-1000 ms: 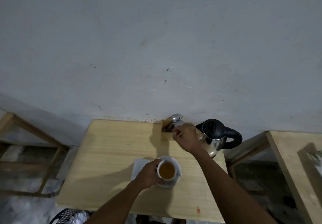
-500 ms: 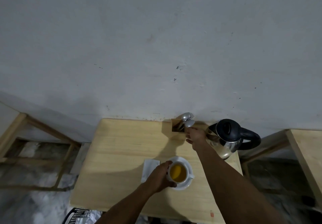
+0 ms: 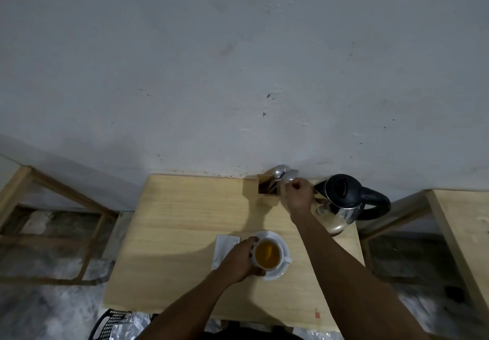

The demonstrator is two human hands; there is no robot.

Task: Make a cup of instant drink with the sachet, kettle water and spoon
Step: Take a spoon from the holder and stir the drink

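A white cup (image 3: 267, 255) full of amber drink stands on a white saucer (image 3: 280, 273) near the front of the wooden table (image 3: 180, 228). My left hand (image 3: 239, 259) wraps around the cup's left side. My right hand (image 3: 297, 198) reaches to the wooden cutlery holder (image 3: 267, 198) at the table's back edge and pinches the handle of a metal spoon (image 3: 291, 175) whose bowl sticks up. Another spoon (image 3: 279, 171) stands in the holder. A steel kettle (image 3: 341, 204) with a black lid and handle stands right of my hand.
A white sachet or napkin (image 3: 225, 247) lies flat left of the saucer, partly under my left hand. A grey wall rises directly behind the table. Wooden frames stand on the floor at left (image 3: 53, 207) and a second wooden table at right (image 3: 460, 220).
My right hand has moved from beside the holder onto the spoon's handle at the back. My left hand stays on the cup. The camera has shifted, so everything sits further right.
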